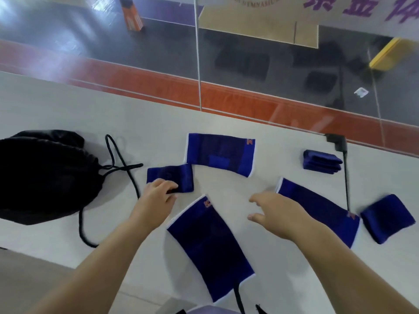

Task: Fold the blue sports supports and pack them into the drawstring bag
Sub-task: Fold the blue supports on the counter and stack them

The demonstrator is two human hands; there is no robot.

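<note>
Holding the small support (170, 177) with our left hand (158, 193), we needed neat edges; our right hand (272, 211) hung open.

Blue knitted cloth supports (210, 245) are lying matt on a smooth white table (68, 109); the black bag (45, 175) is looking like matt fabric.

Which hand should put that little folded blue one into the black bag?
Probably the left hand. It already grips the small folded support, and the drawstring bag lies on its side of the table. The right hand hovers open, farther away.
</note>
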